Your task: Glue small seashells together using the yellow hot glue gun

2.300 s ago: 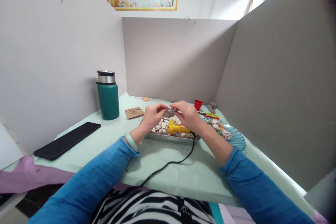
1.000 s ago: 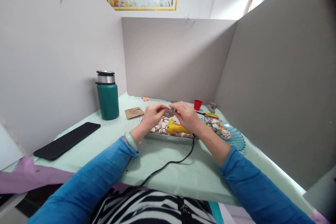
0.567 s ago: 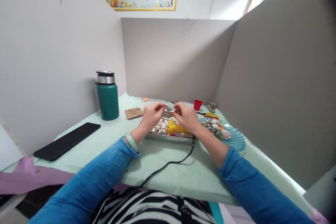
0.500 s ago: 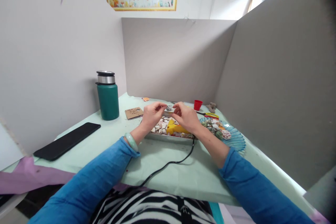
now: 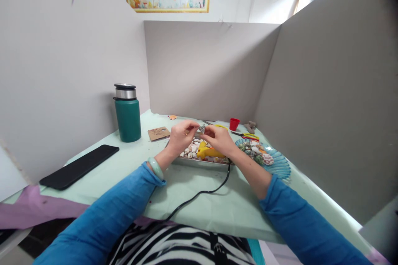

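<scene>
My left hand [image 5: 183,134] and my right hand [image 5: 220,138] meet over a metal tray [image 5: 202,163], fingers pinched together. Between their fingertips is a small grey-and-white speckled shell [image 5: 202,128], partly covered by the fingers. Both hands appear to touch it, one from each side. Below them, the tray holds many small pale shells [image 5: 193,145]. A yellow hot glue gun [image 5: 209,152] lies on these shells, partly hidden by my right hand, its black cord [image 5: 202,192] running to the table's front edge.
A blue scalloped plate [image 5: 281,165] bearing larger shells stands right. Behind it are scissors [image 5: 250,136] and a red cup [image 5: 234,124]. Brown card [image 5: 158,133], a green bottle [image 5: 128,118] and a black phone-like slab [image 5: 81,166] lie left. Grey panels [image 5: 211,66] enclose the table.
My fingertips have closed in on the speckled shell from both sides. The shell has turned or shifted slightly to the right. The glue gun and tray have stayed put.
</scene>
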Demonstrator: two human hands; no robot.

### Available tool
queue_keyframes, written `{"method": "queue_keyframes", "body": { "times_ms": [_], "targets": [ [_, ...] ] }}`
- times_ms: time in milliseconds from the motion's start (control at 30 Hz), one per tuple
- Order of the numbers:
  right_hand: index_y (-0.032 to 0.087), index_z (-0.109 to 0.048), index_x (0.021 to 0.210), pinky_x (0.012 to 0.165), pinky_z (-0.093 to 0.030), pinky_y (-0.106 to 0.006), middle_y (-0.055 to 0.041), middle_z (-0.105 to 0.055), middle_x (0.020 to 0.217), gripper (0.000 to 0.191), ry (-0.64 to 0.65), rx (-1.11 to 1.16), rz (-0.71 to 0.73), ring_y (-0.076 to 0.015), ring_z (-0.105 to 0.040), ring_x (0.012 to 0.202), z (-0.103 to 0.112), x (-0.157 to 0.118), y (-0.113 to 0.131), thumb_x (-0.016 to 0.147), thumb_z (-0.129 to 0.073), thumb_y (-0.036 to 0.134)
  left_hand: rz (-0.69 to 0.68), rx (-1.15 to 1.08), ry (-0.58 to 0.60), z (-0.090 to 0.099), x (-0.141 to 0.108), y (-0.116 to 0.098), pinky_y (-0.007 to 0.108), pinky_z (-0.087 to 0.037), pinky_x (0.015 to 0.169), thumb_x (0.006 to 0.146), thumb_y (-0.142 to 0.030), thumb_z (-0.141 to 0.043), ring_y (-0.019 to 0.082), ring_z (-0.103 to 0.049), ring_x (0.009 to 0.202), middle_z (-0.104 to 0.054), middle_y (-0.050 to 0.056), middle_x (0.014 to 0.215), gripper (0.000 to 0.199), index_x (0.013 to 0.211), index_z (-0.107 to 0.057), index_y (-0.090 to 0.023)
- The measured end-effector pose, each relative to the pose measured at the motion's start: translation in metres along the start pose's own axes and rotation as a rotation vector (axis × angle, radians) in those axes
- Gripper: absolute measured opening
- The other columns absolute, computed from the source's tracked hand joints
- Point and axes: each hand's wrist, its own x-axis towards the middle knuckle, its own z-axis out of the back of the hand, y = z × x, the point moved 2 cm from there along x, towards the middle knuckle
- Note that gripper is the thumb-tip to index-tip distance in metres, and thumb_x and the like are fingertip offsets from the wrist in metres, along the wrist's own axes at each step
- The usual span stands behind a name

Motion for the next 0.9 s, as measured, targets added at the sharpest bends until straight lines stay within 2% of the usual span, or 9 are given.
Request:
{"method": "queue_keyframes", "body": {
  "times_ms": [133,333,467,600,900],
  "targets": [
    [0.017,-0.063,0.079,0.056,-0.041,-0.023,-0.0002,-0.063,0.068,0.024,0.058,0.215,-0.082,-0.0116,-0.054,0.058,0.002,0.001,0.005,0.079,-0.055,0.04,-0.108,0.039,-0.029,0.001,0.0,-0.001,0.029,-0.05,0.076,0.081,-0.016,-0.054,0.016,-0.062,0.083,-0.067,0.005,0.085,0.01,0.082,-0.064,-0.018],
    [0.017,-0.063,0.089,0.057,-0.045,-0.024,-0.0014,-0.064,0.072,0.021,0.005,0.375,-0.159,-0.0124,-0.057,0.059,0.001,0.003,0.0,0.079,-0.054,0.032,-0.192,0.072,0.012,0.001,-0.001,-0.004,0.032,-0.05,0.078,0.081,-0.015,-0.055,0.017,-0.06,0.088,-0.066,0.006,0.088,0.009,0.083,-0.063,-0.019],
    [0.018,-0.065,0.09,0.059,-0.046,-0.025,-0.0021,-0.066,0.075,0.02,-0.052,0.357,-0.147,-0.0132,-0.058,0.062,-0.002,0.003,-0.008,0.078,-0.055,0.031,-0.164,0.068,0.027,0.0,-0.001,-0.003,0.031,-0.051,0.074,0.082,-0.019,-0.056,0.017,-0.059,0.085,-0.065,0.006,0.089,0.011,0.09,-0.063,-0.019],
    [0.018,-0.066,0.093,0.059,-0.045,-0.025,-0.0015,-0.067,0.074,0.022,-0.111,0.307,-0.125,-0.0129,-0.057,0.061,-0.002,0.002,-0.008,0.078,-0.056,0.031,-0.113,0.083,0.004,0.001,0.0,-0.005,0.028,-0.049,0.07,0.084,-0.024,-0.056,0.014,-0.057,0.076,-0.064,0.005,0.083,0.01,0.088,-0.062,-0.018],
    [0.02,-0.067,0.096,0.063,-0.042,-0.025,-0.0007,-0.067,0.076,0.022,-0.113,0.154,-0.02,-0.0134,-0.058,0.066,-0.003,-0.001,-0.004,0.082,-0.053,0.028,-0.08,0.137,0.037,0.0,0.001,-0.003,0.026,-0.043,0.062,0.084,-0.027,-0.055,0.013,-0.053,0.065,-0.063,0.003,0.072,0.013,0.082,-0.064,-0.018]
  ]
}}
